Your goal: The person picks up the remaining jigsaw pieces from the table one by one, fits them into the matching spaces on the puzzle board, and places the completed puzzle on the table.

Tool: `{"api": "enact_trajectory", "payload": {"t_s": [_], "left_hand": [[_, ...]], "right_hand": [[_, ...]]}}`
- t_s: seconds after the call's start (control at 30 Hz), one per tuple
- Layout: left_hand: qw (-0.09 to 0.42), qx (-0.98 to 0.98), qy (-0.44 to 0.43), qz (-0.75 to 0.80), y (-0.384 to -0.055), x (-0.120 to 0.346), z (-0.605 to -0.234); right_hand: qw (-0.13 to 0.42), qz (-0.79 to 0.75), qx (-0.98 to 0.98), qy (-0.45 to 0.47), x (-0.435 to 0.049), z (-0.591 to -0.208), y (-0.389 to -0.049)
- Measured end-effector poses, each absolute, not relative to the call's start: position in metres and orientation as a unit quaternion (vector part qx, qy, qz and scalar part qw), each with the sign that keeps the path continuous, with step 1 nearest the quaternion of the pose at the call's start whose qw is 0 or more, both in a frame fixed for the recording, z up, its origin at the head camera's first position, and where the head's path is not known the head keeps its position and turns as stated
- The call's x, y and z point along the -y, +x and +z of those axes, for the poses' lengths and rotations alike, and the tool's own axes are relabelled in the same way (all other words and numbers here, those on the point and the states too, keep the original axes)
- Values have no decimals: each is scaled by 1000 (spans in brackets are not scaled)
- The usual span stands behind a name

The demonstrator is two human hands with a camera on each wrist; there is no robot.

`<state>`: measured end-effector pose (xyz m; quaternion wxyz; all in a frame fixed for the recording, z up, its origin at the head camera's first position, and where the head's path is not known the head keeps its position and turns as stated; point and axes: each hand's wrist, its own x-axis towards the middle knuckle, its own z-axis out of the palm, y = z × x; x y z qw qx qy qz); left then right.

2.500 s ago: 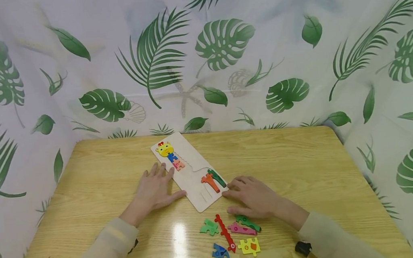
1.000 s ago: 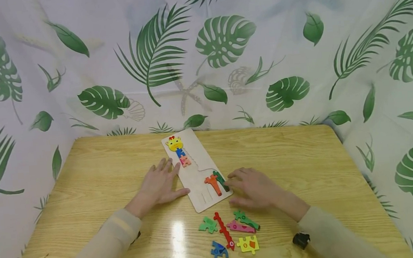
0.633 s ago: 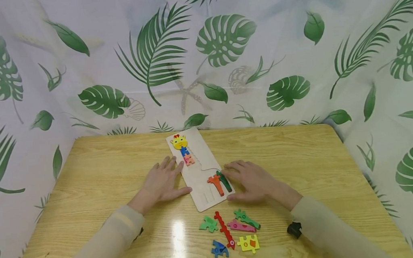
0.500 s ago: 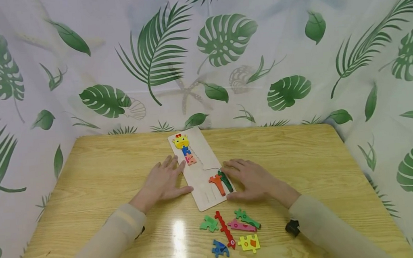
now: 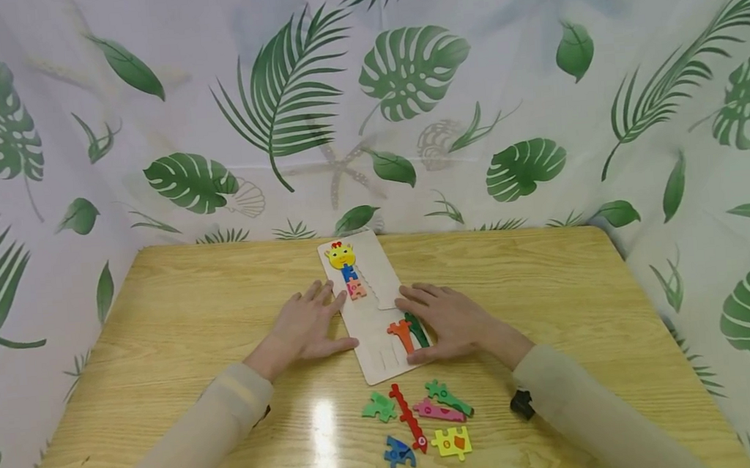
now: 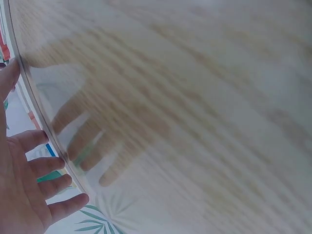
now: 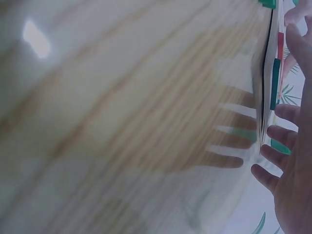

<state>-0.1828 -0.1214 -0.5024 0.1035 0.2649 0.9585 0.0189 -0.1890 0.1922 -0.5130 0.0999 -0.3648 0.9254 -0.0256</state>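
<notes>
A pale wooden giraffe puzzle board (image 5: pixel 372 322) lies slightly tilted at the table's middle. Set in it are a yellow giraffe head (image 5: pixel 340 256), a blue piece (image 5: pixel 349 273) and a pink piece (image 5: pixel 356 289) below it, plus an orange leg (image 5: pixel 400 333) and a dark green leg (image 5: pixel 415 328) at lower right. My left hand (image 5: pixel 304 328) touches the board's left edge, thumb and fingers spread. Along the right edge rests my right hand (image 5: pixel 451 321), its thumb over the lower corner and its hand partly covering the green leg. Both wrist views show relaxed fingers along the board's side.
Loose puzzle pieces lie in front of the board: light green (image 5: pixel 380 406), long red (image 5: pixel 408 419), pink (image 5: pixel 440 410), green (image 5: pixel 450 398), blue (image 5: pixel 399 452) and yellow (image 5: pixel 452 442). The wooden table (image 5: pixel 176 316) meets a leaf-print cloth (image 5: pixel 424 186) at the back.
The board has slid rightward and turned straighter, its top end swinging right. My left hand has followed rightward; my right hand has moved up along the board's right edge. Loose pieces stay put.
</notes>
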Motion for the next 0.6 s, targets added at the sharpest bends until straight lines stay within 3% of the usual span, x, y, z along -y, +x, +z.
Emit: {"api": "enact_trajectory", "payload": {"t_s": [0.6], "left_hand": [[116,-955,271,16,-189,116,-502]], "right_hand": [[120,-20,-924,-363,-198,-512,-192]]}}
